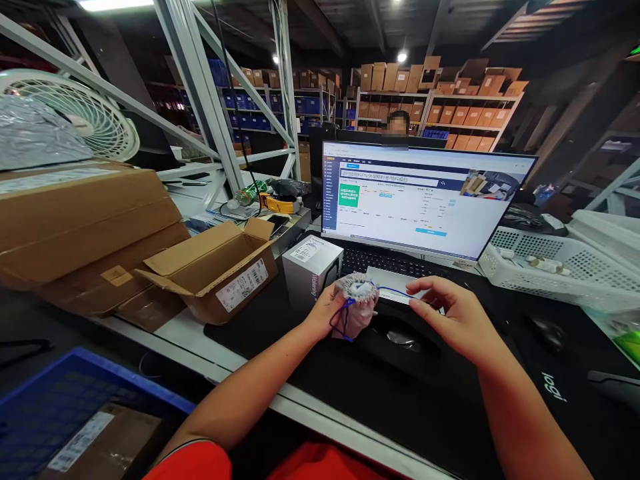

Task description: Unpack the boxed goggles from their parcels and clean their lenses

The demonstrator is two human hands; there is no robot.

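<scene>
My left hand [324,313] is wrapped round a small grey drawstring pouch [359,313] and holds it upright above the black desk mat. The pouch's mouth is gathered, with something whitish showing in the opening. From its right side a blue cord [393,291] runs to my right hand [450,313], where thumb and forefinger pinch its end. A second blue loop hangs down beside my left fingers. Just behind the pouch stands a white-topped grey box [313,267] with a label. Under and behind the hands lie a keyboard [400,263] and a white card or paper [385,283].
An open cardboard box [215,267] stands left, beside larger cartons [90,233]. A monitor [425,200] rises behind the keyboard. At right are a white perforated basket [545,267] and a mouse [546,333]. A blue crate [85,380] holding a carton sits lower left. Another person is behind the monitor.
</scene>
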